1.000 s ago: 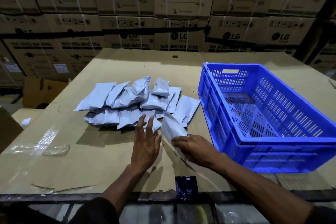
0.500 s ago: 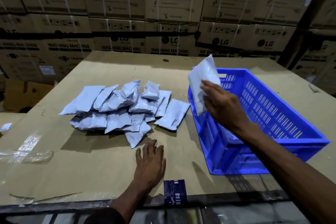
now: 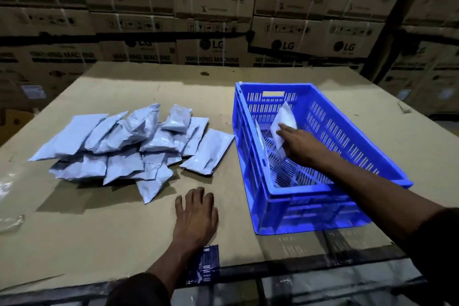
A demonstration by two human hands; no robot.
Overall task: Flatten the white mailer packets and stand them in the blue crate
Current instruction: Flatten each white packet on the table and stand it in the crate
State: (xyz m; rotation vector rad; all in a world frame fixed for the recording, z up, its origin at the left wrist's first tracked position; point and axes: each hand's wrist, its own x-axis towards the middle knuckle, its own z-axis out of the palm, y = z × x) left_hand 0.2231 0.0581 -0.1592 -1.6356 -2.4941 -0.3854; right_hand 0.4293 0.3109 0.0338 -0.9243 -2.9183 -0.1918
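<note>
Cardboard-covered tabletop point(image 3: 124, 226) before stacked boxes. Right hand point(image 3: 301, 145) grasps a packet point(image 3: 284, 119) inside the crate point(image 3: 293, 196), standing it. Left hand point(image 3: 196, 216) rests flat left of the crate; next, fetch from the pile point(image 3: 129, 146).

We see a cardboard sheet point(image 3: 124, 226) as worktop, stacked washing-machine cartons point(image 3: 213, 20) behind (LG-branded), a dark blue label point(image 3: 203, 266) at its near edge.

1 crate point(image 3: 308, 196), 2 hands, many packets point(image 3: 119, 146)
</note>
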